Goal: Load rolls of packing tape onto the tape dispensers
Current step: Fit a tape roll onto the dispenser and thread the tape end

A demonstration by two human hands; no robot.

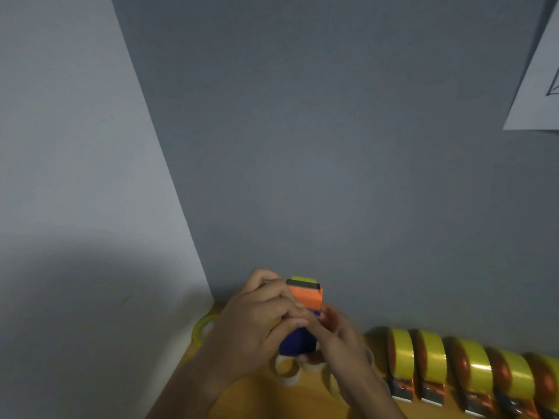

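Note:
Above the table I hold an orange and blue tape dispenser (306, 297) with both hands. My left hand (257, 322) grips it from the left, fingers curled over its orange front. My right hand (335, 337) holds it from the right and below, fingertips pinching near the blue body. A strip of yellow tape (303, 279) shows at the dispenser's top edge. The roll on it is mostly hidden by my hands.
Several loaded dispensers with yellow rolls (429, 355) stand in a row along the wall at the right. Empty cardboard cores (287, 370) lie on the orange table (254, 400) under my hands. A yellow tape roll (203, 328) sits in the corner at left. A paper sheet (538, 86) hangs top right.

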